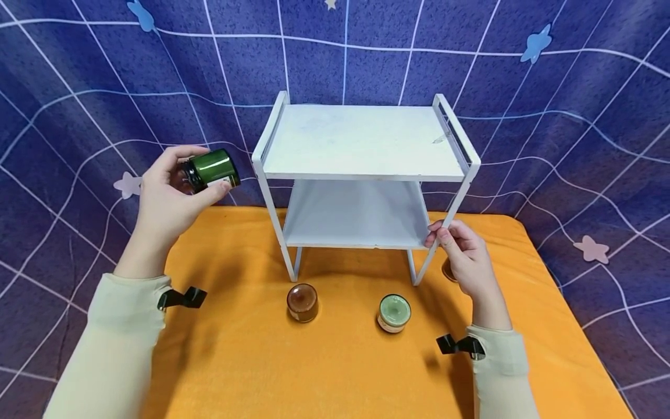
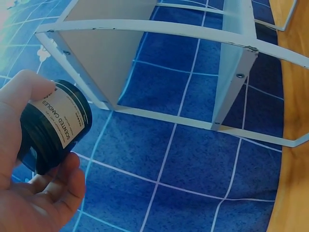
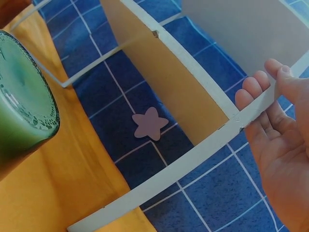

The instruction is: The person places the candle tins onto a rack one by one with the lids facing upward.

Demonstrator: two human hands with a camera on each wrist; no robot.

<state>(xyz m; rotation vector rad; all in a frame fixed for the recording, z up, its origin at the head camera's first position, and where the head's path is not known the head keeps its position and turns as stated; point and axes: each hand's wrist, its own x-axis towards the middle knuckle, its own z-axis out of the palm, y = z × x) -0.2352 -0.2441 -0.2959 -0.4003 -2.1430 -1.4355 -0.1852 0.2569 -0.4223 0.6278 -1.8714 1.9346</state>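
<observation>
In the head view, my left hand [image 1: 175,195] holds a dark green glass scented candle jar [image 1: 216,167] in the air, tipped on its side, left of a small white two-tier shelf [image 1: 361,142]. Its pale label [image 2: 58,116] reads "SCENTED CANDLES" in the left wrist view. My right hand [image 1: 463,250] pinches the shelf's right front leg [image 1: 454,203] near the lower board, thumb in front. The right wrist view shows those fingers around the white bar [image 3: 193,154]. Both shelf boards carry no jars.
A brown glass jar [image 1: 302,302] and a green jar [image 1: 394,313] stand in front of the shelf on the orange cloth [image 1: 335,372]. Another brown jar [image 1: 449,270] is partly hidden behind my right hand. A blue gridded curtain [image 1: 361,70] hangs behind.
</observation>
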